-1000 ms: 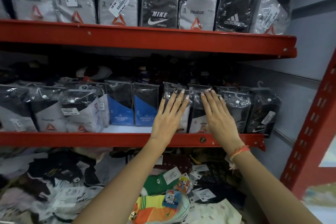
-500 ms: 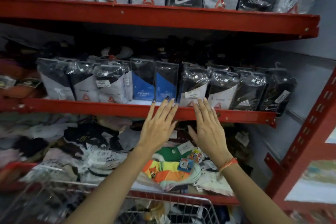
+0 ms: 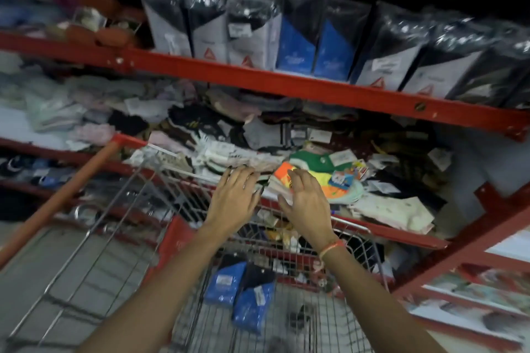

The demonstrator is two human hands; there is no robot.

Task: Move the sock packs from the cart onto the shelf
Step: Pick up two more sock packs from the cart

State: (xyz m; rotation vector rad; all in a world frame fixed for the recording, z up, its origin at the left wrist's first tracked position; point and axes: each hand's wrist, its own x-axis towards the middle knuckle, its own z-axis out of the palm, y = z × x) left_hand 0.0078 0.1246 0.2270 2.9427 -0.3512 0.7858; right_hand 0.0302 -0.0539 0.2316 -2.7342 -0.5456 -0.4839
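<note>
Hands (image 3: 235, 198) lowered above carted sock packs (image 3: 243, 292)

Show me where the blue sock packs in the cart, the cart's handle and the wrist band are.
Blue sock packs (image 3: 249, 299): head view, front of the nearer pack.
Cart handle (image 3: 57, 200): head view, middle of the orange bar.
Wrist band (image 3: 331, 248): head view, on the right wrist.

Both forearms are bare, with no sleeves in view. The right wrist wears a thin orange-red thread band (image 3: 332, 248) with a loose tuft hanging below. The left hand (image 3: 233, 198) has dark-painted, longish fingernails; the right hand (image 3: 305, 203) wears no rings.
</note>
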